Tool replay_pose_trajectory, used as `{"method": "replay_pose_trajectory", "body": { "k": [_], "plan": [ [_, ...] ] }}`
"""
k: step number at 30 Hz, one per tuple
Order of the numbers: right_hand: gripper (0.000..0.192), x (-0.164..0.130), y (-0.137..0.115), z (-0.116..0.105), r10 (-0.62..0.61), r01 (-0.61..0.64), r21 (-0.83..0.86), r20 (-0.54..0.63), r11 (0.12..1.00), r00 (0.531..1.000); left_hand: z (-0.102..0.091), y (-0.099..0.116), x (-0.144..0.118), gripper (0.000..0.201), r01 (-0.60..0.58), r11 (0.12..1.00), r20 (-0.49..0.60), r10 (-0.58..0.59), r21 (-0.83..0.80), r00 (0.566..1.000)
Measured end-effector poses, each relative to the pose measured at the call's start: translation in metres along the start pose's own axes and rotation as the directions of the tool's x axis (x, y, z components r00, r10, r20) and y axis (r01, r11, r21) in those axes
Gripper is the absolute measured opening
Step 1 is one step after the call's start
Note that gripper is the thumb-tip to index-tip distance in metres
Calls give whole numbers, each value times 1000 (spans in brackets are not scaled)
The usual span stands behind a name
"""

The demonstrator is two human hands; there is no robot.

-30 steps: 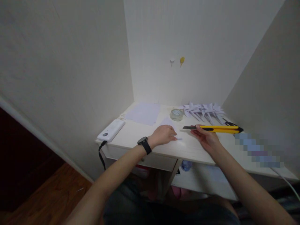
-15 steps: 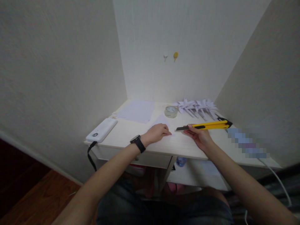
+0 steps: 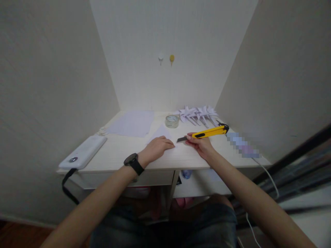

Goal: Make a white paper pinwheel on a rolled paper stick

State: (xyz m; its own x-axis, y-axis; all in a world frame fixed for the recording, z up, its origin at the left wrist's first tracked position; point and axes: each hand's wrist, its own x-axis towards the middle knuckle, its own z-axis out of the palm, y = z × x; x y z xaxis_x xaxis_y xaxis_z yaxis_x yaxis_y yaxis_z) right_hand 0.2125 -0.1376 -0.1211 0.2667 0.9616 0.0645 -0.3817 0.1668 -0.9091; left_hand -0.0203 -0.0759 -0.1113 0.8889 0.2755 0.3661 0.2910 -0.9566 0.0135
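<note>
A yellow and black utility knife (image 3: 210, 132) is gripped in my right hand (image 3: 200, 144), its dark blade out and pointing left. The blade tip sits just beside the fingertips of my left hand (image 3: 157, 147). Those fingers are bent and pressed together on a small white piece of paper (image 3: 160, 131) on the desk. Part of the paper shows behind the left hand and the rest is covered by it. A black watch is on my left wrist.
White sheets (image 3: 131, 122) lie at the back left. Behind my hands stands a roll of clear tape (image 3: 172, 121), with several paper pinwheels (image 3: 198, 115) to its right. A white device (image 3: 84, 151) with a black strap lies at the left, a blurred-out phone-like item (image 3: 241, 144) with a cable at the right.
The view has turned to the right, so everything appears further left. The knife's blade tip is slightly closer to my left fingertips. My left hand keeps its place on the paper.
</note>
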Motion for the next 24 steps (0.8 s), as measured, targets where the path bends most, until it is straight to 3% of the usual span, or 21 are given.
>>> {"method": "replay_pose_trajectory", "body": {
  "k": [9,24],
  "plan": [
    [37,1,2,0,-31,31,-19,-20,999,999,2,-2,0,38,-6,1000,-22,7,25,1000],
    [33,-2,7,0,-108,108,-213,16,971,994,-1,2,-1,37,3,999,-2,-3,-41,1000]
  ]
}}
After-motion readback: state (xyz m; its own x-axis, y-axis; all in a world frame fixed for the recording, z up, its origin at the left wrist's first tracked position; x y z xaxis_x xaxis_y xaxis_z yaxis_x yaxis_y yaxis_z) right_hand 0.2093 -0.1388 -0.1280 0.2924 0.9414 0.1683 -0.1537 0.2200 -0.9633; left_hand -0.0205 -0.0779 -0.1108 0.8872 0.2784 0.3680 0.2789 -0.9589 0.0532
